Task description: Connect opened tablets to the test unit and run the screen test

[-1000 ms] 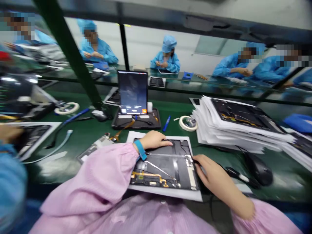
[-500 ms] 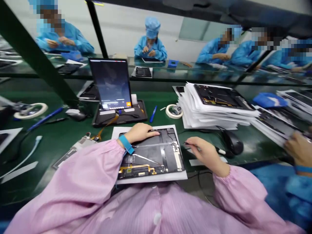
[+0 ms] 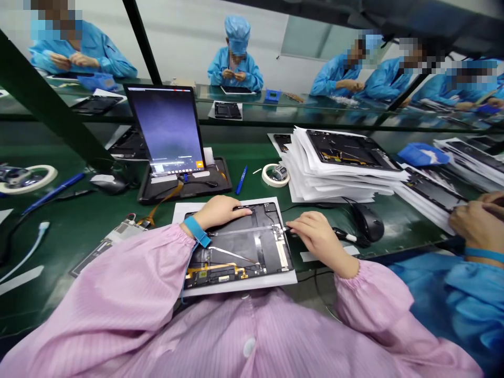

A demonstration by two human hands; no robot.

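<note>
An opened tablet back (image 3: 244,247) with exposed black inner parts and orange flex cables lies on a white sheet (image 3: 185,210) at the near table edge. My left hand (image 3: 220,211) rests flat on the tablet's upper left part, fingers stretched out. A blue wrist strap (image 3: 196,231) circles that wrist. My right hand (image 3: 315,236) is curled at the tablet's right edge, pinching a thin dark tool (image 3: 286,229) whose tip touches the white connector strip.
An upright tablet with a lit screen (image 3: 167,126) stands in a black tray behind. A blue pen (image 3: 241,180), a tape roll (image 3: 274,174), a stack of tablets on sheets (image 3: 338,163) and a black mouse (image 3: 367,221) lie right. A co-worker's hand (image 3: 476,223) is far right.
My right hand moved left from beside the sheet to the tablet's right edge, bringing the tool tip onto the connector strip. My left hand stayed on the tablet. The camera view shifted.
</note>
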